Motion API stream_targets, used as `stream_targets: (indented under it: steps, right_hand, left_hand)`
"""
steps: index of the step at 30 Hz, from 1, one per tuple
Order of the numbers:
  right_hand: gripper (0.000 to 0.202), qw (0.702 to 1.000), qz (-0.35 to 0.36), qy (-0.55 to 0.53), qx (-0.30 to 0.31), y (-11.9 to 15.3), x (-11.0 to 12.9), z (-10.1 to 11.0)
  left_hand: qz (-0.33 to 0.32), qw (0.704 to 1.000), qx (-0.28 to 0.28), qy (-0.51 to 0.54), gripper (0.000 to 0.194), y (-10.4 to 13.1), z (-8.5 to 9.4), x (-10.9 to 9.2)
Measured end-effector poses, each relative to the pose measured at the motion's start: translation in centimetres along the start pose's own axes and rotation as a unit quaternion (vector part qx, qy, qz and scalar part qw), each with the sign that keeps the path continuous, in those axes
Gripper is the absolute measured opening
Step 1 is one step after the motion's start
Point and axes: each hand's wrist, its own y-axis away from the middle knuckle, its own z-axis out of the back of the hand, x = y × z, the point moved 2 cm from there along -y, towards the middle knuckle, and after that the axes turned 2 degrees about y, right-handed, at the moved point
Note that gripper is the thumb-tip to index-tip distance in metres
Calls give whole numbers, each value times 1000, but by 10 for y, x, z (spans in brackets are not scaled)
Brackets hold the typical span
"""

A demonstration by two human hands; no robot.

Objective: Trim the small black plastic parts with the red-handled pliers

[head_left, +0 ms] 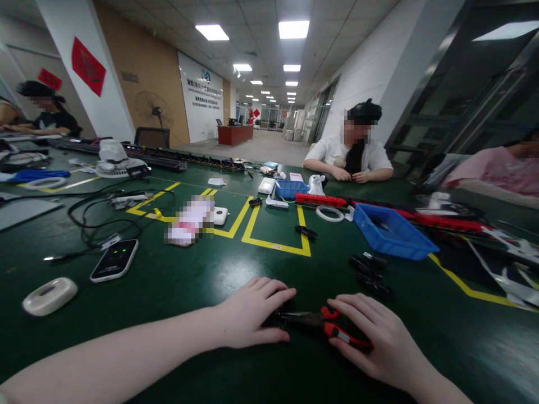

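Note:
Near the table's front edge my left hand (256,311) is closed around a small black part (275,317), mostly covered by the fingers. My right hand (374,336) grips red-handled pliers (332,325), fingers wrapped about the handles. The pliers' dark jaws point left and reach the black part beside my left fingertips. Several similar black parts (373,275) lie on the green table behind my right hand.
A blue tray (393,238) stands at the right. Further off lie a smaller blue tray (290,188), a white ring (329,213) and red strips. A phone (189,221), a black-faced device (114,260), cables and a pale oval object (49,296) are leftward. People sit across.

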Motion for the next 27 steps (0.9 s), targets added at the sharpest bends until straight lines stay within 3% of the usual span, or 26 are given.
stream_targets:
  steps: [12, 27]
  right_hand:
    - [44, 998, -28, -49, 1, 14, -7, -13]
    - [37, 998, -32, -61, 5, 0, 2, -7]
  left_hand:
    - [-2, 1000, -4, 0, 75, 1, 0, 1]
    - [-3, 1000, -2, -3, 73, 1, 0, 1]
